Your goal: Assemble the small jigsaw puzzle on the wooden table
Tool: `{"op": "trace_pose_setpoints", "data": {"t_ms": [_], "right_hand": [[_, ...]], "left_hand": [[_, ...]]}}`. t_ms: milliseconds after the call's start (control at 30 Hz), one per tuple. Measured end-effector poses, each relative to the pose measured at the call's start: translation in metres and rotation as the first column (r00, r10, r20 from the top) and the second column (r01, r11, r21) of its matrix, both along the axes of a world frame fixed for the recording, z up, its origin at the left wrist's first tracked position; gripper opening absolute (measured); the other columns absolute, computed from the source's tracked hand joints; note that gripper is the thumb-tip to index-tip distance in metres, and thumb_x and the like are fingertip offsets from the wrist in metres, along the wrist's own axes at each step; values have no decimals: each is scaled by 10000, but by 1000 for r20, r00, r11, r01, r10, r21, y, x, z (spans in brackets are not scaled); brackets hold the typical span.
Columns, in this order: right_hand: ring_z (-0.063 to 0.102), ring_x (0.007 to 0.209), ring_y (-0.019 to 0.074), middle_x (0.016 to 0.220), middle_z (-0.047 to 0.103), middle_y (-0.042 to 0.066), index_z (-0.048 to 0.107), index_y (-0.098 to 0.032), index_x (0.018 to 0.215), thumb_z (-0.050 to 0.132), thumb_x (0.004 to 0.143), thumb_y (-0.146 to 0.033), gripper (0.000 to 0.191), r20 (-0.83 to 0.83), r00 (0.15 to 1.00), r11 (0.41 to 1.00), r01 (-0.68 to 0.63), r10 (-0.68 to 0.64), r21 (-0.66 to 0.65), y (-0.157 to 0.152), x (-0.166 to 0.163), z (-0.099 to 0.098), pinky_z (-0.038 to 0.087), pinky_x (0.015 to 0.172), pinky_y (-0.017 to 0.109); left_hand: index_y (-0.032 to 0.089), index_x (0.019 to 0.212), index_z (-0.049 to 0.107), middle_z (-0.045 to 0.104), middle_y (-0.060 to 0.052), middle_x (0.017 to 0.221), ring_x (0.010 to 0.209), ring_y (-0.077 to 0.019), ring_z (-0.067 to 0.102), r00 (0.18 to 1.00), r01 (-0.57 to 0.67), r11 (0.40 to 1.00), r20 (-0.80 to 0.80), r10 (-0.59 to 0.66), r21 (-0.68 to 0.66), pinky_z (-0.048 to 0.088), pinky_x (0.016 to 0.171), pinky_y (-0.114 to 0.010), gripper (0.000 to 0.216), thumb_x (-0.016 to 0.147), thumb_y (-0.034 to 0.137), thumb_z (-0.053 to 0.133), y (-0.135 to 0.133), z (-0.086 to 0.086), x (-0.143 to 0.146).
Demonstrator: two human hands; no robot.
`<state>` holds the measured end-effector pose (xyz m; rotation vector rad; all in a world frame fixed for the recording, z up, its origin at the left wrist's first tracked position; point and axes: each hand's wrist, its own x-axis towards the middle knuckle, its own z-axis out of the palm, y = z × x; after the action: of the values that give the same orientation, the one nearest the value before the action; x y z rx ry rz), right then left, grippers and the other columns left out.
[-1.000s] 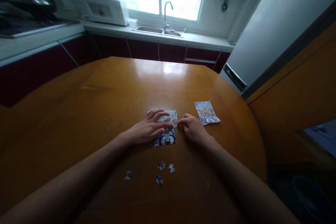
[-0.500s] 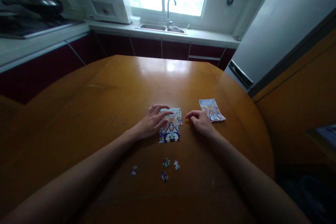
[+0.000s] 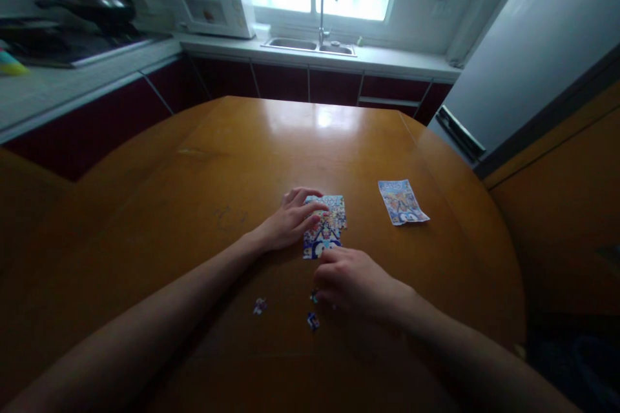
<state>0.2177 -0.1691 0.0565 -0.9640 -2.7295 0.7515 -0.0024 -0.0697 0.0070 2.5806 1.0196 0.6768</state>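
My left hand (image 3: 301, 218) lies over the left side of a partly joined jigsaw puzzle (image 3: 334, 216), its fingers apart and reaching onto the pieces. A blue cartoon dog face shows along the puzzle's lower edge. My right hand (image 3: 346, 277) is just below the puzzle, over loose pieces, with its fingers curled downward. Its fingertips are partly hidden, so I cannot make out what they hold, if anything. One puzzle piece (image 3: 314, 297) shows partly at its fingers. A dark blue puzzle piece (image 3: 312, 321) lies nearer me, and another puzzle piece (image 3: 260, 306) sits farther left.
To the right of the puzzle, a creased picture sheet (image 3: 403, 202) lies on the wooden table (image 3: 232, 161). Beyond the table are a counter with a sink (image 3: 310, 46), a microwave (image 3: 213, 11) and a wok (image 3: 92, 3) on the stove. A fridge (image 3: 527, 39) stands at right.
My right hand has moved left and toward me, from beside the picture sheet to over the loose pieces. My left hand stays on the puzzle. The camera view has shifted slightly.
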Motion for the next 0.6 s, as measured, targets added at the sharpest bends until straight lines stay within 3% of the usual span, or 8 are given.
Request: {"op": "trace_pose_setpoints", "data": {"t_ms": [133, 300, 467, 600], "right_hand": [[582, 907, 207, 1007, 655, 75, 663, -171, 924, 682, 899, -258, 93, 130, 991, 998, -34, 28, 44, -11, -9, -5, 465, 791, 316], [573, 915, 219, 1039, 648, 104, 604, -151, 954, 583, 921, -152, 39, 129, 991, 995, -53, 41, 88, -12, -9, -10, 476, 792, 323], [570, 831, 171, 928, 667, 62, 585, -173, 918, 541, 937, -122, 69, -12, 998, 998, -59, 59, -36, -8, -6, -8, 465, 778, 287], [569, 844, 155, 936, 644, 50, 610, -182, 887, 548, 898, -89, 112, -285, 957, 992, 21, -56, -125, 5, 1, -4, 466, 779, 280]], "left_hand": [[315, 1194, 676, 487, -44, 1415, 1329, -279, 380, 1000, 8, 1000, 0, -8, -11, 282, 1162, -512, 326, 1061, 438, 405, -1, 1, 0], [304, 1155, 696, 490, -44, 1410, 1323, -285, 382, 1000, 9, 1000, 0, -9, -20, 288, 1154, -520, 325, 1057, 436, 415, -1, 2, 0], [300, 1139, 697, 492, -43, 1405, 1323, -287, 380, 1000, 11, 1000, -2, -11, -24, 289, 1152, -527, 296, 1054, 402, 432, -1, 3, 0], [301, 1125, 704, 491, -38, 1411, 1324, -289, 379, 1000, 7, 1000, 8, -7, -28, 285, 1157, -523, 276, 1045, 399, 459, -1, 3, 1]]}}
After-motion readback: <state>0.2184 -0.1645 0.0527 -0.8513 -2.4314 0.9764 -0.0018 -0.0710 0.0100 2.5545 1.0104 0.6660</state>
